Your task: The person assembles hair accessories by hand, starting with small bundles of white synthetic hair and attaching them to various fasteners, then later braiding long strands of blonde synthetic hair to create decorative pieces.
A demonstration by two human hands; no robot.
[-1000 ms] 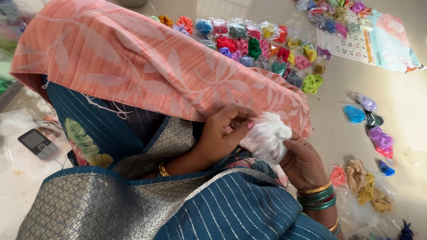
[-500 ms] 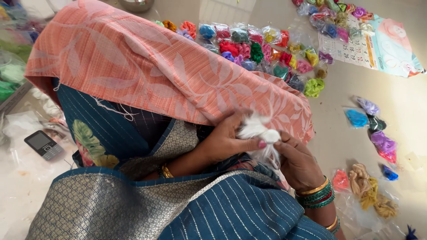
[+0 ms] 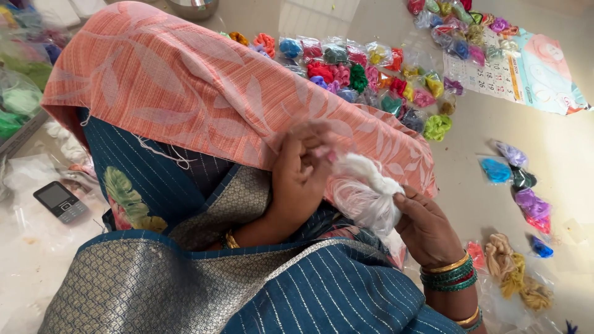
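- Left hand (image 3: 300, 179) is raised over the lap, fingers curled shut — a pinch is made on the upper end of the white thread bundle (image 3: 366, 192); fingertips are blurred, so the exact contact point cannot be read.
- Right hand (image 3: 427, 226) is closed around the lower right side of the same bundle, thumb pressed against the white fibres.
- White thread bundle is held between both hands, just above the knee, in front of the edge of the orange leaf-pattern cloth (image 3: 204, 93); part of it appears wrapped in thin clear plastic.
- Orange cloth is draped over the raised knee, above a dark blue striped garment with a grey woven border (image 3: 154, 278).
- Green and gold bangles (image 3: 448, 275) are worn on the right wrist; a gold bangle (image 3: 231, 240) is seen at the left wrist.
- Small packets of coloured thread (image 3: 365, 71) are laid out in rows on the floor beyond the knee — red, green, blue, pink, yellow.
- More packets — blue, purple, dark (image 3: 520, 182) — lie on the floor to the right, well apart from the hands; tan and yellow thread hanks (image 3: 510, 272) lie near the right wrist.
- A calendar sheet (image 3: 526, 68) lies on the floor at upper right, with packets on its top edge.
- A small keypad phone (image 3: 60, 201) lies on the floor at left.
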